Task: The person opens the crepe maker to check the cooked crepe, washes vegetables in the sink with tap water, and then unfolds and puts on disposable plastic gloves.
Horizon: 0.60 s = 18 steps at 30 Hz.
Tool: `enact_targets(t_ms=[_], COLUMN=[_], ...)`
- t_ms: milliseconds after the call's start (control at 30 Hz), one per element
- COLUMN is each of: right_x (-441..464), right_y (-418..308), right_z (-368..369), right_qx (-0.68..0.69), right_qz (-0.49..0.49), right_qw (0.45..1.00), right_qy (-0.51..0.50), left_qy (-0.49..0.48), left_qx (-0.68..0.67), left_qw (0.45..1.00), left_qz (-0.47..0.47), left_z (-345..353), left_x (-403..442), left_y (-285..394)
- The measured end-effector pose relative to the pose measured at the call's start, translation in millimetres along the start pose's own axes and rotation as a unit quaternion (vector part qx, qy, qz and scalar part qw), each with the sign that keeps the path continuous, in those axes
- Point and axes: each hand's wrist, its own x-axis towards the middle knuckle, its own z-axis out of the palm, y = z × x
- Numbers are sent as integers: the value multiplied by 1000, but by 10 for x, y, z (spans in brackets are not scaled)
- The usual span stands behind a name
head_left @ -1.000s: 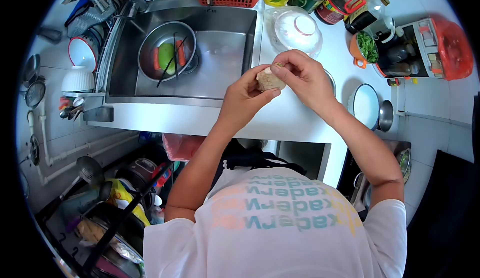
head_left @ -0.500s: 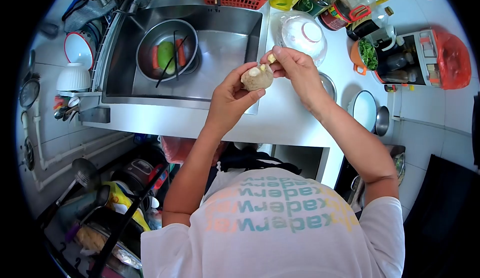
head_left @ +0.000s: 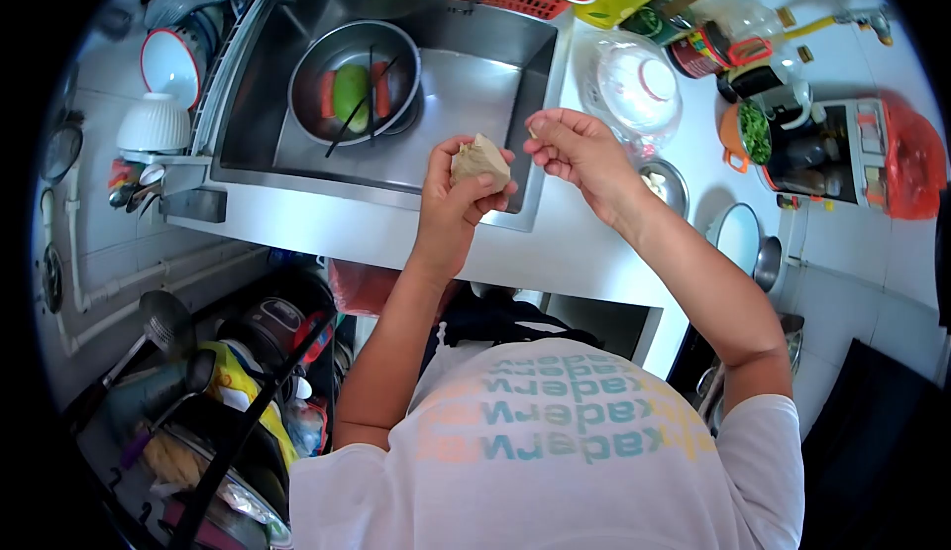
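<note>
My left hand (head_left: 451,188) is closed around a pale, papery garlic bulb (head_left: 479,161), above the counter's edge by the sink. To its right, apart from the bulb, my right hand (head_left: 580,154) pinches a small pale garlic clove (head_left: 535,133), mostly hidden by the fingertips. A small metal bowl (head_left: 676,188) with white pieces in it stands just beyond my right wrist, partly covered by the forearm.
In the steel sink (head_left: 475,84) sits a metal basin (head_left: 297,104) with a green vegetable (head_left: 351,94), orange-red pieces (head_left: 383,97) and dark chopsticks (head_left: 370,114). Plastic-covered dishes (head_left: 634,84), bottles (head_left: 758,79) and an orange pot of greens (head_left: 731,134) stand to the right.
My right hand has drawn away from the bulb to the right with the small clove. My left hand has tilted the bulb and shifted slightly left. The whole view has shifted a little.
</note>
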Motion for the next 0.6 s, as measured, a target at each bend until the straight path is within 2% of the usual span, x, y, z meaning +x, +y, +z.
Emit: enact_targets(t_ms=[67,200,300,367,400,600], right_x=[161,546,959,1285,1371,1220], right_y=[88,169,135,146,136,101], right_z=[96,471,823,981,1056,1122], right_qx=[-35,-126,-176,-274,-320,-236], right_qz=[15,13,-54,-146,-193,-127], right_qw=[999,991,980,950,927,951], right_qy=[-14,-48,-79,-39,-19,-152], left_qy=[-24,7,28,66,47,116], left_qx=[-49,-108,-179,-216,-240,-128], left_qw=[998,994,983,974,969,979], left_qz=[-12,-15,10,30,46,108], left_z=[-223,-537,-732,-788,-844,-960], left_x=[16,15,33,69,88,207], left_y=[-16,40,114,208,244,403])
